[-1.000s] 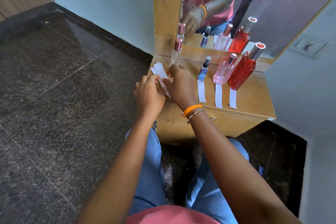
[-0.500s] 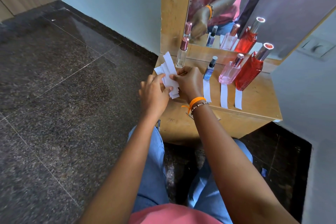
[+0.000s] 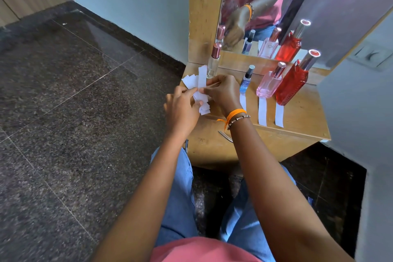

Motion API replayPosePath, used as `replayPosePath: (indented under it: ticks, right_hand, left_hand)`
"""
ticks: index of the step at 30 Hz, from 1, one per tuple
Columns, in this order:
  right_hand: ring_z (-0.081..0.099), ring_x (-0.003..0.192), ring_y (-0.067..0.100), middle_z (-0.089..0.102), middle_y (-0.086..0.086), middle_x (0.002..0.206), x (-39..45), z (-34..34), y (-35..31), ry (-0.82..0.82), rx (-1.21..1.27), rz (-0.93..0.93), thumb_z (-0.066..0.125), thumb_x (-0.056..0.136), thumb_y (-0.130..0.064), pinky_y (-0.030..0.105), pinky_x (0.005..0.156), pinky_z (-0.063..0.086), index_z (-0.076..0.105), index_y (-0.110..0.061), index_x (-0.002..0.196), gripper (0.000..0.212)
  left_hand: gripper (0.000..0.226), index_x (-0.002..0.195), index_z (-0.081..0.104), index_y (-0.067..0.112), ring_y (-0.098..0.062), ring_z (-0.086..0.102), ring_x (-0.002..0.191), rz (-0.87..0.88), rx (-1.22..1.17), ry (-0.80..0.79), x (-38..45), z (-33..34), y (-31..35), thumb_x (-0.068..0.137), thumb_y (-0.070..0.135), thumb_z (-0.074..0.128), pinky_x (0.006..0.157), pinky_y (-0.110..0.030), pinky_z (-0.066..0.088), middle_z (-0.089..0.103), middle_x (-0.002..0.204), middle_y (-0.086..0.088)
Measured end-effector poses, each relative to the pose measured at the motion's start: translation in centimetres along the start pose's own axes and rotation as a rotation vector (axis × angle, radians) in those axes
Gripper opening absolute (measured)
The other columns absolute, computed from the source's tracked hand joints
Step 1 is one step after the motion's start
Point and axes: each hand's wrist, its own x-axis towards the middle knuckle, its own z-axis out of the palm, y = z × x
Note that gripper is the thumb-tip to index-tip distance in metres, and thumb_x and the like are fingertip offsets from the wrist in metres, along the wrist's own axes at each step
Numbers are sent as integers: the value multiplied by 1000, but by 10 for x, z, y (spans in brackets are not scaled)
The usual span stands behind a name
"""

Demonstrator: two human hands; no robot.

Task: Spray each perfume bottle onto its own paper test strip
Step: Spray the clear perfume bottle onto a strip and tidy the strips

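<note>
A bunch of white paper strips (image 3: 200,89) is fanned out between my two hands above the shelf's left end. My left hand (image 3: 180,108) grips its lower part, while my right hand (image 3: 223,91) pinches one strip that sticks up. Several perfume bottles stand on the wooden shelf (image 3: 302,117): a clear slim one with a pink cap (image 3: 213,64) at the left, a small blue one (image 3: 246,80), a pink one (image 3: 269,84) and a tall red one (image 3: 294,82). A white strip lies in front of the blue bottle (image 3: 243,102), the pink one (image 3: 262,112) and the red one (image 3: 279,116).
A mirror (image 3: 276,6) stands right behind the bottles and doubles them. A grey wall with a switch plate (image 3: 372,55) closes the right side. Dark stone floor (image 3: 74,112) lies to the left. A metal handle (image 3: 225,135) sits on the shelf's front below my right wrist.
Both hands have lifted the bunch of strips off the shelf's left end and fanned it out. One strip now stands higher out of the bunch.
</note>
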Motion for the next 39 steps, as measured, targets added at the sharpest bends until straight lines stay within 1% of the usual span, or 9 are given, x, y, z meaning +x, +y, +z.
replayPosePath:
  ticks: [8,13,18,20,24,28,32,36,39]
  right_hand:
    - [55,68,22,60,7,66,11,-5,1,-95,45,59,71,82,-8,47,82,55,65,-9,73,11]
    - [56,77,23,63,11,81,15,-11,-2,-143,-32,53,66,86,-7,37,77,52,70,1,94,12]
    - [48,70,17,58,7,78,14,-19,-12,-269,-236,-16,60,91,-10,24,58,38,69,1,98,16]
    - [48,75,20,57,10,82,10,-19,-16,-318,-316,-51,61,89,-10,25,60,38,69,2,96,16]
    - [47,74,24,54,8,75,5,-14,-16,-206,-308,-58,63,87,-11,27,61,37,63,-6,73,14]
    - [46,69,24,53,7,70,-1,-17,-11,-131,-248,-69,66,85,-10,24,51,32,66,-4,76,10]
    - [49,70,22,54,3,65,-10,-28,-5,-81,-263,-103,70,79,-4,23,56,33,54,-15,60,27]
    - [58,76,22,65,7,78,-20,-38,5,-29,-262,-78,75,75,-6,19,55,39,62,-10,83,16]
    - [64,92,28,71,15,93,-26,-40,14,0,-318,-52,75,75,-6,26,70,42,62,-5,98,26]
  left_hand:
    - [55,137,43,23,-29,37,126,-33,-48,-13,-1,-4,3,86,29,63,102,-45,31,46,138,-2]
    - [59,140,39,22,-29,36,126,-34,-66,-36,-2,-8,4,86,30,62,102,-45,32,47,137,-4]
    - [55,141,37,24,-31,36,126,-25,-84,-55,-2,-12,5,90,35,56,101,-45,31,48,137,-4]
    - [52,141,37,27,-33,36,125,-14,-68,-57,-2,-12,5,92,35,53,101,-46,32,47,137,-5]
    - [52,140,38,29,-33,36,125,0,-26,-40,-4,-10,5,91,30,55,100,-47,32,45,139,-4]
    - [54,140,38,28,-32,36,126,1,-26,-36,-3,-8,4,89,28,58,100,-47,33,45,139,-3]
    - [48,134,46,22,-30,42,116,18,-70,73,-3,-10,9,89,28,59,94,-40,37,50,129,-6]
    - [31,122,57,15,-27,46,111,79,-152,136,11,-14,26,91,16,55,84,-27,36,53,122,-8]
    - [22,110,64,12,-25,50,109,100,-212,88,24,-14,38,91,9,53,84,-28,42,56,118,-8]
